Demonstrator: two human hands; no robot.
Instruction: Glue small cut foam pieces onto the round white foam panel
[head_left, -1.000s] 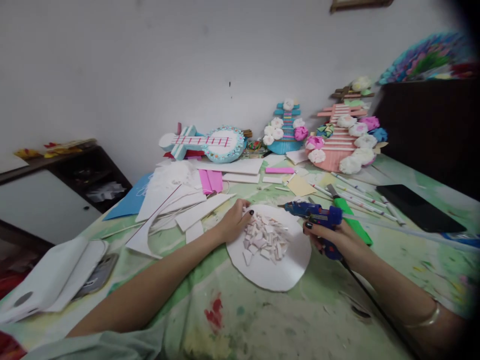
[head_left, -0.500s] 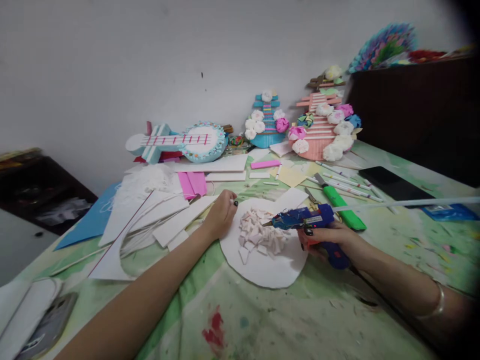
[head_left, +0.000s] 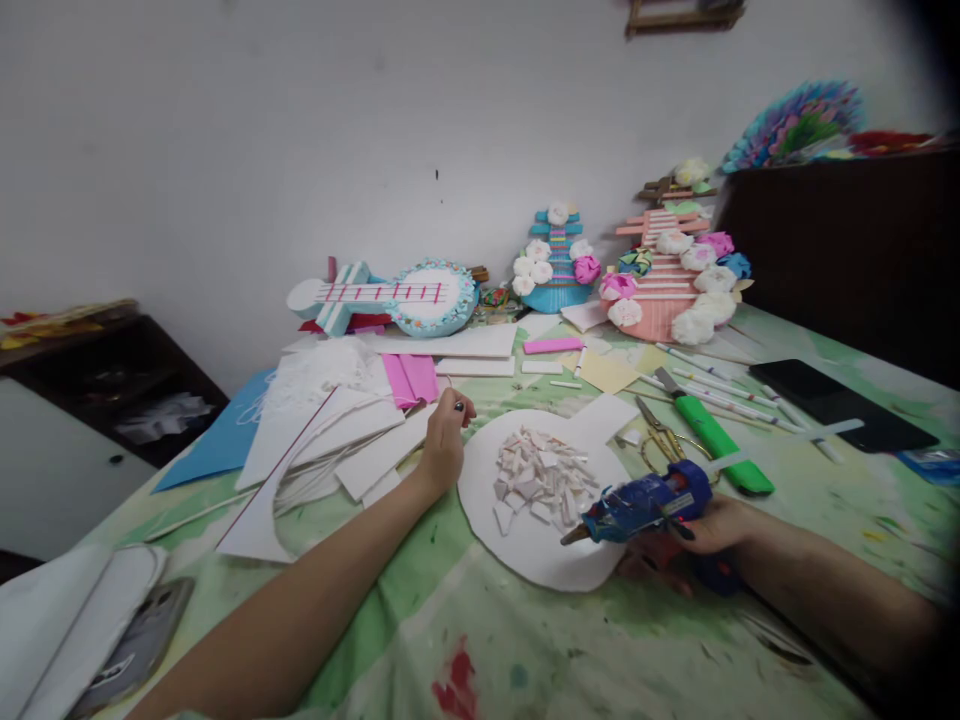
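Observation:
A white rounded board (head_left: 540,565) lies on the green patterned table cover (head_left: 405,600), with a heap of small pale pieces (head_left: 536,475) on it. My right hand (head_left: 694,545) is wrapped round a blue glue gun (head_left: 645,502), its tip over the board's lower right part, beside the heap. A glue stick sticks out of the gun's back. My left hand (head_left: 448,440) is at the board's upper left edge, fingers curled together; what they hold, if anything, is too small to name.
Scissors (head_left: 660,435), a green cutter (head_left: 720,440), markers and a black phone (head_left: 840,400) lie to the right. White sheets and strips (head_left: 382,450) are on the left. Decorated instrument models (head_left: 555,270) stand along the wall.
My right hand has moved the glue gun down and right, from over the heap to the board's lower right part. The view has shifted a little. My left hand stays by the board.

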